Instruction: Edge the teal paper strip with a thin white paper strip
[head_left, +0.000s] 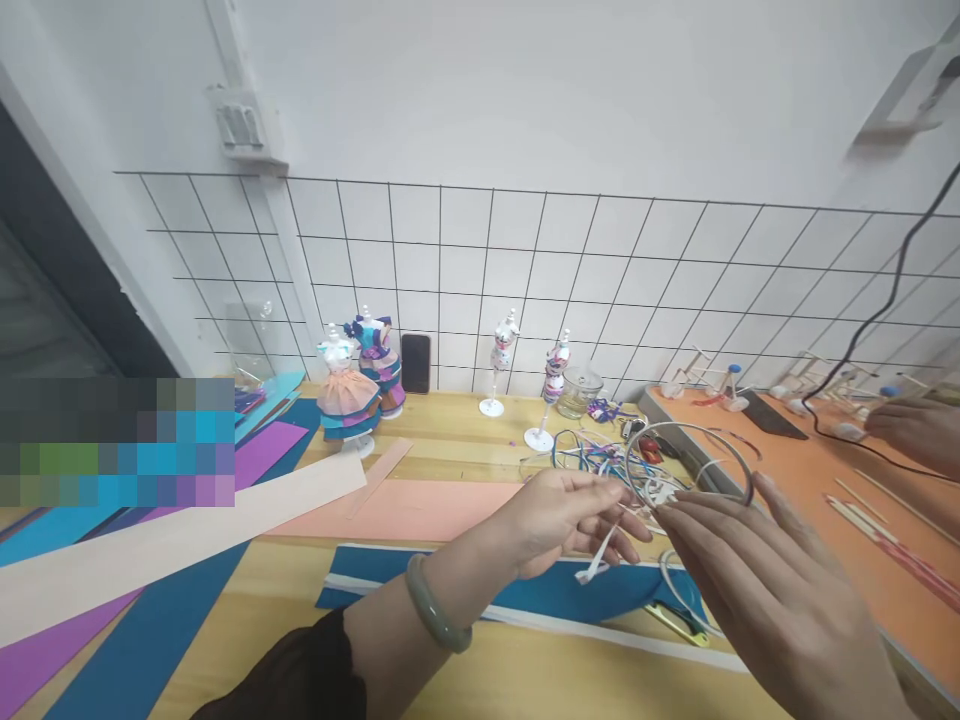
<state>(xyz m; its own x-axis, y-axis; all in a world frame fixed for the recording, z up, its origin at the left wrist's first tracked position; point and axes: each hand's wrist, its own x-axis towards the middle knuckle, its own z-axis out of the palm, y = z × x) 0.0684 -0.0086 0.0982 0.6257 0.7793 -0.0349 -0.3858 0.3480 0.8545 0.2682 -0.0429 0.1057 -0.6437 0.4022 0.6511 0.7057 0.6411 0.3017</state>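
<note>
Glass jar (581, 392): far side, right of the two slim dress forms (555, 385); its contents are too small to tell.
Left hand (559, 520): thumb and fingers together, pinching a white ribbon (598, 560), its end hanging over the teal sheet (551, 590).
Right hand (772, 580): fingers straight, side by side, at the grey hoop (690, 425); whether they clamp it, I cannot tell.
Hoop position: raised at the right hand, before tangled cords (596, 452).
Table edge: wooden table (450, 430) meets orange tabletop (787, 475) on the right; a co-worker's hand (919, 425) is far right.
Room: wood shows between the skirted mannequins (349, 395) and dress forms.
</note>
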